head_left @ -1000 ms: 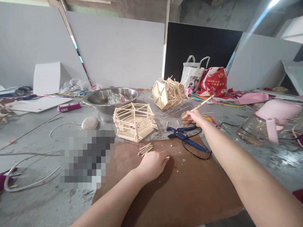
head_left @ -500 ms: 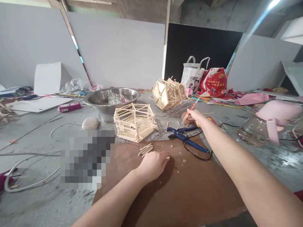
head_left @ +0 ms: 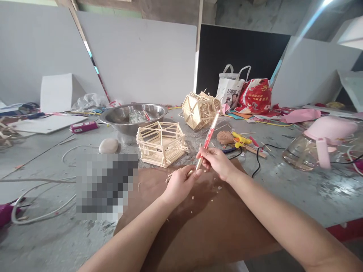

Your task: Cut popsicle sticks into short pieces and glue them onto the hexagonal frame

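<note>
My right hand (head_left: 217, 161) is closed around a long, slim stick with a red-and-white printed band (head_left: 210, 135), tilted with its upper end away from me. Just left of it, my left hand (head_left: 181, 182) pinches a short wooden stick, mostly hidden by the fingers, at the banded stick's lower end. Several short wooden sticks (head_left: 170, 176) lie behind my left hand, partly covered. Beyond the hands stands an open six-sided frame of thin wooden sticks (head_left: 161, 145). Blue pliers (head_left: 229, 150) show only in part behind my right hand.
A brown board (head_left: 227, 223) with wood crumbs lies under my hands. A second stick model (head_left: 197, 111) and a metal basin (head_left: 113, 117) stand behind. At right are a yellow glue gun (head_left: 241, 139), its black cord and a pink-lidded jug (head_left: 309, 147). A pale stone (head_left: 108, 146) sits left.
My right hand has come back from beside the pliers with the banded stick, to my left hand. My left hand has risen slightly and turned toward it. The glue gun now shows more fully.
</note>
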Demonstrator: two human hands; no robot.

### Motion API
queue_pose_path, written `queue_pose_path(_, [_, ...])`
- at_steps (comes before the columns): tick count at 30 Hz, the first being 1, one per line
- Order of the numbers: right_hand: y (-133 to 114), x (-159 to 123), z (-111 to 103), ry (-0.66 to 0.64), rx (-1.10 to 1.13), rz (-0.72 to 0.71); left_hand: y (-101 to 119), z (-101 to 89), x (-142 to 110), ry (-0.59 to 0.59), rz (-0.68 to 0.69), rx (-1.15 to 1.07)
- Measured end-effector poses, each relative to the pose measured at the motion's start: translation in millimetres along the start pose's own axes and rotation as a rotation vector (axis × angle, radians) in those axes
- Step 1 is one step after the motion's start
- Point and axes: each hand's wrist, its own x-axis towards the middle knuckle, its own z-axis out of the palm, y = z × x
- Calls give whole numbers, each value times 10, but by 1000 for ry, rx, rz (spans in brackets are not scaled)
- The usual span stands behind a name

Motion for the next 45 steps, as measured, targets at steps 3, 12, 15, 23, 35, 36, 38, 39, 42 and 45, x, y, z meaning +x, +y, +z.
queue_pose_path(3, [70,-32,44,-51,22,35,-3,-10,5,-76,13,21])
queue_pose_path(12, [122,76,-268,173,322,-139,32,-47,7,-154,-5,147])
queue_pose_path(15, [141,79,-252,143,335,-114,25,-32,5,-135,-31,203])
queue_pose_path(23, [126,52,-218,32,249,-46,16,-2,5,-118,-57,198])
queue_pose_path(35, [230,-41,-39,-107,72,38,16,-14,24,-116,-62,188])
queue_pose_path(36, [212,-30,-65,-97,90,38,11,-21,27,-119,-60,214])
queue_pose_path(38, [165,12,-148,-21,165,6,3,-32,29,-130,-51,259])
queue_pose_path(39, [140,41,-208,46,216,-23,0,-35,27,-135,-41,275])
queue_pose_path(42, [63,146,-450,301,358,-91,2,-35,18,-153,2,294])
queue_pose_path(45, [-15,220,-680,494,409,-119,16,-25,17,-165,23,293])
